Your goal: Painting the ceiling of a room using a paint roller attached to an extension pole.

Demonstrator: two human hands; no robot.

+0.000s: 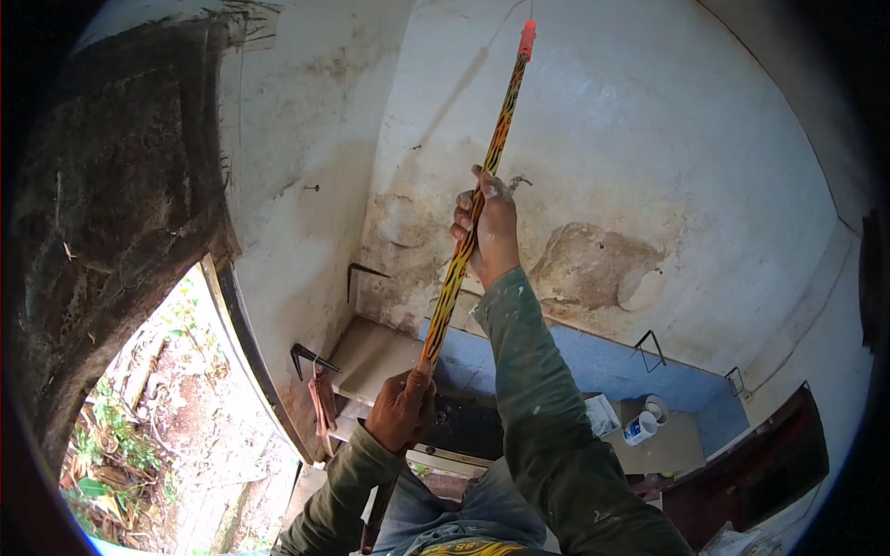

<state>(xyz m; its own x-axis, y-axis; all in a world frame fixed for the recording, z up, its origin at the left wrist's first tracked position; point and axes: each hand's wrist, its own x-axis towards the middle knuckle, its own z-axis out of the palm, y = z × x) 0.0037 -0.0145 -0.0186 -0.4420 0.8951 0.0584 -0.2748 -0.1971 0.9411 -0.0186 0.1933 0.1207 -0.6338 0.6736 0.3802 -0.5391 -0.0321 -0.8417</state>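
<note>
A person's 2 bare hands hold a long pole (452, 281) with yellow, orange and black streaks, slanting up from in front of the legs, past the front edge of the desk (684, 445), toward a stained pale wall (575, 139). The left grip (403, 408) is closed around the lower part; the right grip (497, 227), flecked with white, is wrapped around it higher up. A red cap (527, 42) tops the pole; whether it touches the wall cannot be told. With so much length above the right grip, a small twist of the wrist could swing the cap wide, and a slack hold could let the shaft slide. A sideways swing might strike the tap (522, 183), or catch the black bracket (369, 270) above the desk's back left corner. Scraping the broken plaster patch (598, 264) could loosen crumbs onto the desk's back edge. A dropped pole falling rightward could knock the white tub (640, 428) toward the desk's right end.
</note>
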